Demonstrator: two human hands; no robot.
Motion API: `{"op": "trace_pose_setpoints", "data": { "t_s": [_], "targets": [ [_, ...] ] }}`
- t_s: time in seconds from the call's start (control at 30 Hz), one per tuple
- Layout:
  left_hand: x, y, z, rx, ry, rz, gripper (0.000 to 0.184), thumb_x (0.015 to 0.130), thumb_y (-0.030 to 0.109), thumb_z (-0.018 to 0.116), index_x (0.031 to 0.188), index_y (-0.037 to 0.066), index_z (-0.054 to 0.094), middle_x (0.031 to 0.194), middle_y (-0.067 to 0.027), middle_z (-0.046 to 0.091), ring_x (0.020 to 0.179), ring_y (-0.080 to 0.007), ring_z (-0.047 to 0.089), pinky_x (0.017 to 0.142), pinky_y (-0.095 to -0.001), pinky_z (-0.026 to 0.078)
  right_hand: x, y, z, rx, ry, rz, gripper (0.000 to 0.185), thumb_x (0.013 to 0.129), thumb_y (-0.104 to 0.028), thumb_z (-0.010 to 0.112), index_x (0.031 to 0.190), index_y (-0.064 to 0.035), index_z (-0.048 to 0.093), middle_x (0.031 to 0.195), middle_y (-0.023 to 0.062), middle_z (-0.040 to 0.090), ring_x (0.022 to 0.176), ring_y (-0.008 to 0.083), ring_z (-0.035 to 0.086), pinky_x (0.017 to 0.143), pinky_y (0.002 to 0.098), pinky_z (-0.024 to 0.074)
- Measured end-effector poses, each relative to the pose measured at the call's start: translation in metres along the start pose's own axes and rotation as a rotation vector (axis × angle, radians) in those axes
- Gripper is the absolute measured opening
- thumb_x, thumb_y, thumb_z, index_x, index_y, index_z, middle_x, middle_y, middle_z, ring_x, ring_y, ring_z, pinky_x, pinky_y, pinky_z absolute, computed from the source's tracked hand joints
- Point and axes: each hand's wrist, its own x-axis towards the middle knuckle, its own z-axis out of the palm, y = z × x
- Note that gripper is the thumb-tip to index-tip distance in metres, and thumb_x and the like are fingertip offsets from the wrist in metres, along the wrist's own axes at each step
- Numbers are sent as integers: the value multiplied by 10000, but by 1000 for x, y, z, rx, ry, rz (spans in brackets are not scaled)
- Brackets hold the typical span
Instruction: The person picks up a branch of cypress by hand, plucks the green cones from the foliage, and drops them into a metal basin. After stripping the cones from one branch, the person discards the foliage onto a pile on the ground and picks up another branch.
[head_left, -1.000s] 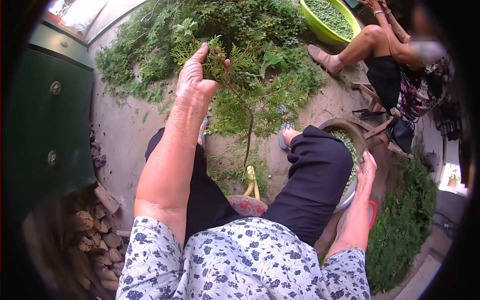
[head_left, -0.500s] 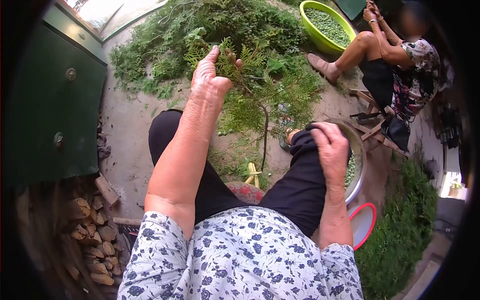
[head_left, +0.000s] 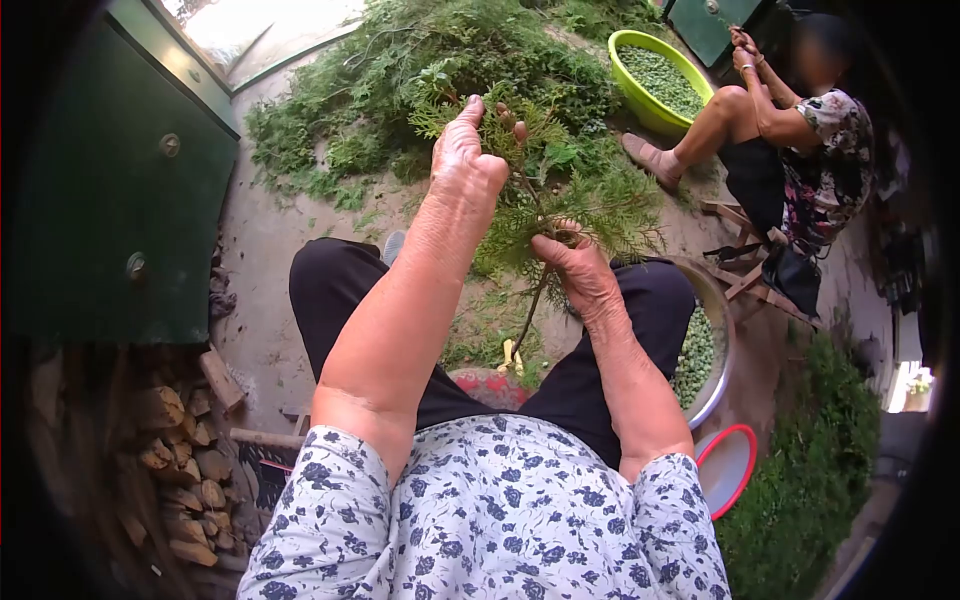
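A leafy evergreen branch (head_left: pixel 615 205) with flat, scale-like sprays is held up in front of me. My left hand (head_left: pixel 470 150) is closed around its upper part, fingertips showing past the foliage. Lower down, my right hand (head_left: pixel 578 268) grips the branch where side sprays meet the brown stem, its thumb pressed against it. The bare stem runs down between my knees. Beside my right knee stands a metal basin (head_left: pixel 728 345) holding many small green cones or berries (head_left: pixel 692 365).
A large heap of cut greenery (head_left: pixel 370 95) lies ahead. Near it stands a lime-green tub (head_left: pixel 618 75) of green pieces, with a seated person (head_left: pixel 810 150) at its right. A red-rimmed bowl (head_left: pixel 748 470) and more greenery (head_left: pixel 800 480) lie right, stacked firewood (head_left: pixel 190 490) left.
My right hand has left my knee and taken hold of the branch's lower part. My left hand, still on the branch, appears slightly farther right in view.
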Motion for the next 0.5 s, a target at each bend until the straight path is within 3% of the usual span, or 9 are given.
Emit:
{"op": "trace_pose_setpoints", "data": {
  "t_s": [0.03,0.13,0.17,0.2,0.33,0.43,0.5],
  "targets": [
    [-5,-2,0,25,-89,32,547,780,306,677,1230,102,441,1383,-170,270,1204,-295,346,912,-526,396,0,0,-1,93,0,10,284,745,-90,703,1000,-54,584,893,5,596,833,119,552,771,269,441],
    [-44,7,5,84,-283,-30,590,768,362,682,1230,88,438,1363,-164,324,1176,-302,386,947,-497,363,0,-6,3,211,78,-39,199,780,-32,652,964,-65,583,889,4,602,802,114,582,694,258,485],
    [-31,11,-3,281,-226,-19,618,807,411,622,1269,105,350,1178,-103,504,1048,-267,504,913,-511,383,3,-11,-1,211,139,-65,201,780,-32,651,964,-65,577,884,10,604,790,123,590,683,267,495],
    [-29,16,-12,284,-229,-14,618,807,411,622,1269,105,350,1178,-103,504,1048,-267,504,913,-511,383,6,-15,-3,211,201,-92,203,781,-32,650,965,-66,571,880,16,607,778,132,599,673,276,505],
    [-45,27,-68,902,-320,327,447,866,364,555,1187,64,478,1075,-67,592,962,-198,572,866,-363,425,11,-24,-11,369,284,-87,188,767,-5,659,926,-67,580,883,25,594,789,142,578,694,274,491],
    [-59,17,-103,936,-363,373,363,880,330,541,1115,53,541,993,-48,626,913,-170,591,839,-324,435,16,-20,-15,404,324,-76,221,768,1,655,959,-65,563,876,36,596,787,151,587,693,285,501],
    [-62,5,-120,945,-403,394,344,884,294,545,1125,49,537,1098,-67,577,935,-175,580,817,-299,445,19,-16,-19,412,342,-43,221,773,-6,650,962,-64,552,864,35,597,776,153,595,693,290,511]
  ]
}}
